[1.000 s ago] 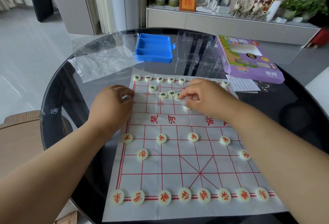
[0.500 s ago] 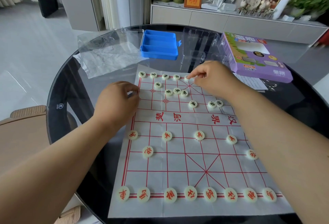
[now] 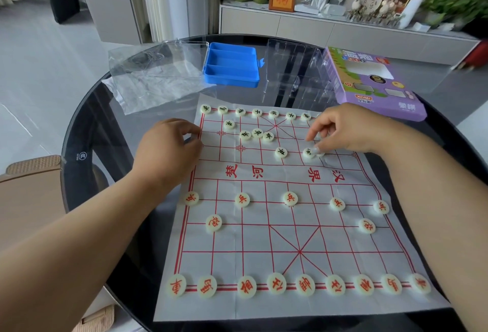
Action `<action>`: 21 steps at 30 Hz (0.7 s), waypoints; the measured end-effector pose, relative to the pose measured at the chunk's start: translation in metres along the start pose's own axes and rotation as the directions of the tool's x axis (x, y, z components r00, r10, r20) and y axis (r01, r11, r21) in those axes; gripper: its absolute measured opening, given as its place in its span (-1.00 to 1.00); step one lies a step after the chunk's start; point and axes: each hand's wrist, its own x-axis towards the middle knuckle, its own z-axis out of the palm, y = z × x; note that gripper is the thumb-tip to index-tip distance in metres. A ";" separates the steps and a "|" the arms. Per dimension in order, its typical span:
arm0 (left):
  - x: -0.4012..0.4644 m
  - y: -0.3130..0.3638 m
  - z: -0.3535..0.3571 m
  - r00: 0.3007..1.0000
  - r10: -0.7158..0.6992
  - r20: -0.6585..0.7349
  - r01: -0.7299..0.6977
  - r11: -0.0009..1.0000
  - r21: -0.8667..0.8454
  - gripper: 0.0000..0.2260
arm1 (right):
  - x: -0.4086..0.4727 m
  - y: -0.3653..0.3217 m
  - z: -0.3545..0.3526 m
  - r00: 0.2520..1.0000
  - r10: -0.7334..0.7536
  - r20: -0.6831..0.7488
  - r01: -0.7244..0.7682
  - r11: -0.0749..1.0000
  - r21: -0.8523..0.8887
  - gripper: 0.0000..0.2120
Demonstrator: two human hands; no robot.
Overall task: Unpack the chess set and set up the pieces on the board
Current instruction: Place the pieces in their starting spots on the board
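The paper board (image 3: 277, 226) lies flat on the round glass bench (image 3: 87, 125), its long axis running away from the person, its river text readable from the far side. Red pieces (image 3: 276, 282) fill the near row; black pieces (image 3: 256, 113) line the far row, with several loose near the far middle. The right hand (image 3: 343, 131) has its fingers (image 3: 313, 135) curled down onto a black piece (image 3: 308, 152) on the far right; whether they pinch it, I cannot tell. The left hand (image 3: 169, 144) rests at the board's far left edge, fingers curled on the paper. The middle ranks lie open
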 end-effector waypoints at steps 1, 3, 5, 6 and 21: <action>0.000 0.000 0.000 1.000 -0.002 0.001 0.002 1.000 0.001 -0.73 | -0.001 0.001 0.001 1.000 -0.006 0.020 0.006 1.000 -0.020 -0.82; 0.000 -0.001 0.000 1.000 -0.005 0.002 0.005 1.000 0.002 -0.73 | -0.001 0.002 0.004 0.999 -0.015 0.030 0.017 0.998 -0.061 -0.80; 0.000 -0.001 0.000 1.000 -0.004 0.001 0.004 1.000 0.002 -0.73 | 0.000 0.002 0.008 0.999 -0.022 0.026 0.024 0.996 -0.081 -0.80; 0.000 -0.001 0.000 1.000 -0.002 0.001 0.002 1.000 0.003 -0.73 | 0.001 0.002 0.010 1.000 -0.022 0.022 0.024 0.996 -0.081 -0.80; 0.000 0.001 0.000 1.000 -0.026 0.000 0.026 1.000 0.000 -0.72 | 0.019 -0.059 0.037 0.944 -0.289 -0.157 0.291 0.957 -0.012 -0.88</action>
